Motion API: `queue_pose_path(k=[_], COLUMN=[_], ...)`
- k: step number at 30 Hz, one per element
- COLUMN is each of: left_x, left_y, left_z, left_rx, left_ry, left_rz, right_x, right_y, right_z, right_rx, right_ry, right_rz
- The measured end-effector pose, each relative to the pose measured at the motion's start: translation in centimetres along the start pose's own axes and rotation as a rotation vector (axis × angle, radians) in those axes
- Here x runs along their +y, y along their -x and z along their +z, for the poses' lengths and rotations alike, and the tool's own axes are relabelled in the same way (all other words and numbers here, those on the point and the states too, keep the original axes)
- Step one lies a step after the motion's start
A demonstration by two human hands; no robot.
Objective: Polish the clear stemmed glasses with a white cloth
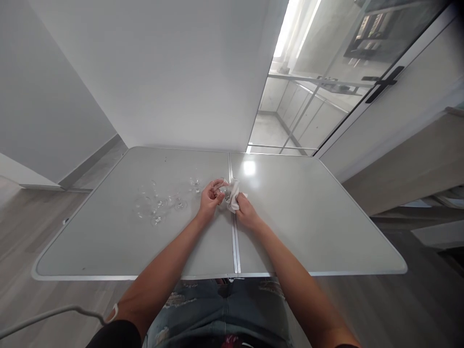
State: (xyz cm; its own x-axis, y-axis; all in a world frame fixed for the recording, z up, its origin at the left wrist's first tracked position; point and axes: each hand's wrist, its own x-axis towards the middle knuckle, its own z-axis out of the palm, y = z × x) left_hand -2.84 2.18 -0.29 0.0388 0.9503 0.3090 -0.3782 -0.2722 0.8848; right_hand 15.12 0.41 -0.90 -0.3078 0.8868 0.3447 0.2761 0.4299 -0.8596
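Near the middle of the table, my left hand [210, 197] is closed around a clear wine glass [222, 188], held on its side. My right hand [246, 210] grips a white cloth [235, 194] and presses it against the glass's right end. The cloth hides part of the glass, so I cannot tell how far inside it reaches. To the left of my left hand stands one clear glass [196, 183]. Farther left is a cluster of several clear stemmed glasses [157, 203], their outlines faint against the pale top.
The pale folding table [308, 217] has a metal rim and a metal seam [235, 246] down its middle. A white wall [181, 72] rises behind it. A glass door [300, 96] with a black handle [384, 84] is at the right. A white cable [54, 311] runs at the lower left.
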Motion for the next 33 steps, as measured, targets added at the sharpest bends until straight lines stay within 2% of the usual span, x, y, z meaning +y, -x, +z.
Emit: queue_pose_path(k=[4,7,10,12,16,18,22,27,30,33], left_x=[0.2,0.3,0.6,0.8,1.1,1.1,0.9,0.8,0.8,0.7], left_y=[0.0,0.1,0.1,0.2,0.3,0.4,0.5,0.6,0.6,0.5], left_z=[0.0,0.0,0.0,0.2,0.6,0.7,0.9,0.8,0.6,0.5], left_rx=[0.014,0.023,0.029,0.028,-0.024,-0.072,-0.112,-0.103,-0.095,-0.086], left_ry=[0.022,0.026,0.05,0.06,0.044,0.028,0.02,0.06,0.079,0.094], left_rz=[0.007,-0.013,-0.034,-0.037,-0.023,-0.022,-0.048,-0.063,-0.062,-0.042], right_x=[-0.7,-1.9,-2.8,-2.8,-1.9,-1.7,-1.9,-1.9,-1.6,-1.7], right_y=[0.2,0.0,-0.4,-0.5,-0.3,-0.1,0.0,-0.1,-0.2,-0.3], right_z=[-0.3,-0.9,-1.2,-1.1,-0.3,0.0,0.1,0.1,0.2,0.1], right_rx=[-0.034,-0.16,-0.262,-0.222,0.029,0.09,0.068,-0.016,-0.058,0.021], right_ry=[0.106,0.215,0.209,0.178,0.239,0.254,0.237,0.061,0.109,0.295], right_rz=[-0.083,-0.213,-0.301,-0.274,-0.054,0.002,0.001,0.102,0.039,-0.088])
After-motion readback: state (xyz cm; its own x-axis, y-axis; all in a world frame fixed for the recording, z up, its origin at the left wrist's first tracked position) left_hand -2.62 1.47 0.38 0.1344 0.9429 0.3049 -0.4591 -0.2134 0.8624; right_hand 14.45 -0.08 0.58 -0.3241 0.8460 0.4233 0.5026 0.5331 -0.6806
